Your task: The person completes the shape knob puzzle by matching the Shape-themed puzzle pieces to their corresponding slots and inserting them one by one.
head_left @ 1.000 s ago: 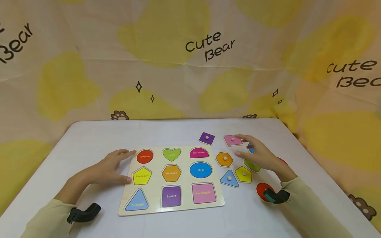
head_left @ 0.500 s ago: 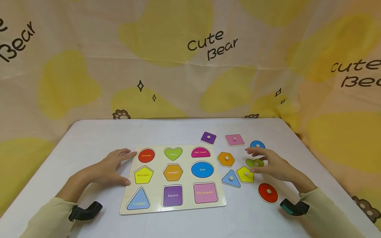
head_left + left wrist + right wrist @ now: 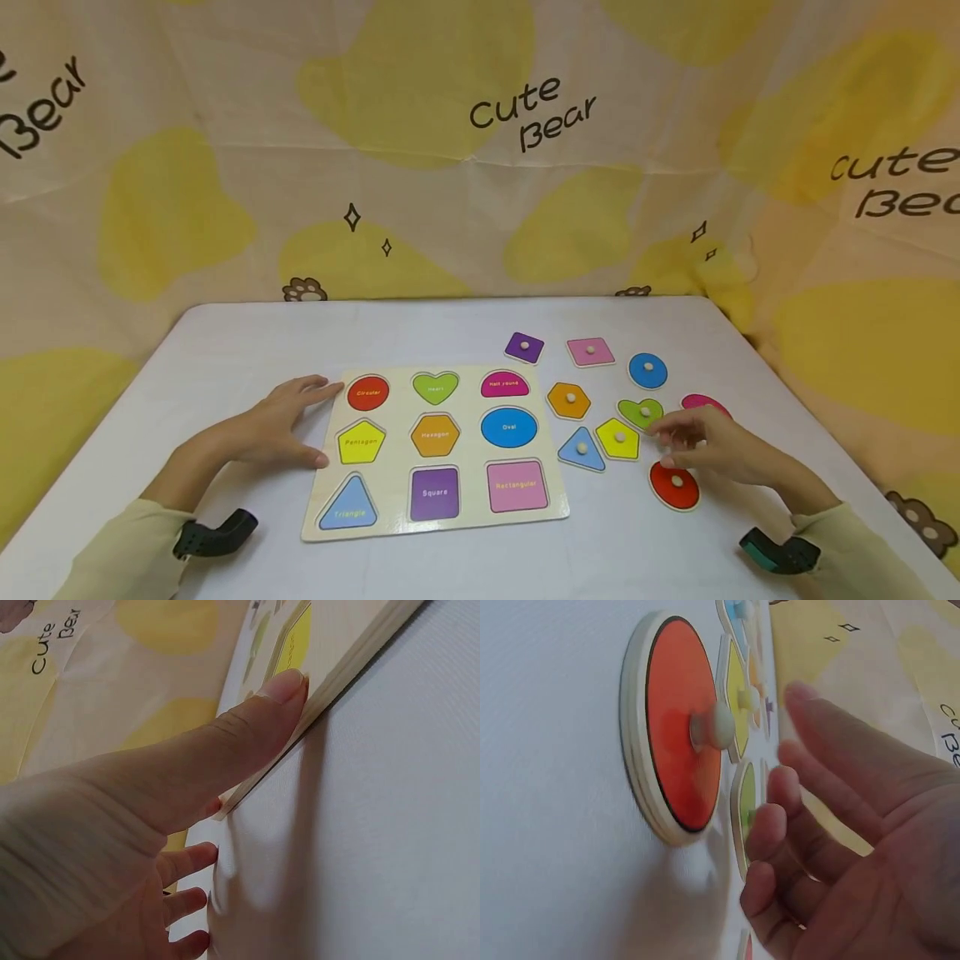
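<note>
Red round wooden piece (image 3: 664,492) lies near right; right hand (image 3: 712,448) beside it, fingers loosely bent, grasping nothing. Pinching the pale knob (image 3: 677,481) squarely looks safest (off-centre may tip it). Left hand (image 3: 272,427) relaxed, touching pale wooden board (image 3: 472,492).

Looks like a cloth-screened tabletop corner indoors; can't tell whether home or studio. Has a creased cloth (image 3: 420,192) hanging behind and along the sides, printed with "Cute Bear", yellow blobs and paw prints, nursery-style. Includes a white table (image 3: 420,333) with rounded far corners. Holds a toy puzzle board (image 3: 471,458) labelled with shape names, plus loose knobbed pieces (image 3: 613,447).
</note>
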A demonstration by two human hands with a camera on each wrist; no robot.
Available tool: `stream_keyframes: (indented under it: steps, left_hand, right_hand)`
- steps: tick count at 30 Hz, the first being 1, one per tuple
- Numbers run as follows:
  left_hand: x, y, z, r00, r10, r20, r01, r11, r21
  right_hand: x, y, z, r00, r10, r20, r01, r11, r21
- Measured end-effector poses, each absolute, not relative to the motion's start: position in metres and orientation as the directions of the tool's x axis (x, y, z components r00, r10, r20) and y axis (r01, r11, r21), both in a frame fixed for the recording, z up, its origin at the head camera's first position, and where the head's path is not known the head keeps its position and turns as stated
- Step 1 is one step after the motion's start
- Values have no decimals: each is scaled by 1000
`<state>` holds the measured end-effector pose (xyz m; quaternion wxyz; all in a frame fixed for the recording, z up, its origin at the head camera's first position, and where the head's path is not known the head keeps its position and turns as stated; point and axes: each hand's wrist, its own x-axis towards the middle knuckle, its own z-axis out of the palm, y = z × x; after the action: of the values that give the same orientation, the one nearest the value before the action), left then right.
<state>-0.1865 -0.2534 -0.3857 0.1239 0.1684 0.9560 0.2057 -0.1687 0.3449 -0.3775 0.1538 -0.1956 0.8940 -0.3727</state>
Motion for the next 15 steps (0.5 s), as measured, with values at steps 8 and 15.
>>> stream_keyframes:
  steps: [8, 15]
  left_hand:
    - [-186, -254, -383, -904, 398, -154, 300, 849, 435]
    - [-183, -257, -384, -899, 375, -226, 236, 851, 469]
  right_hand:
    - [-161, 363, -383, -787, -580, -210, -204, 566, -799]
    - [-160, 367, -387, -748, -648, -144, -271, 497, -825]
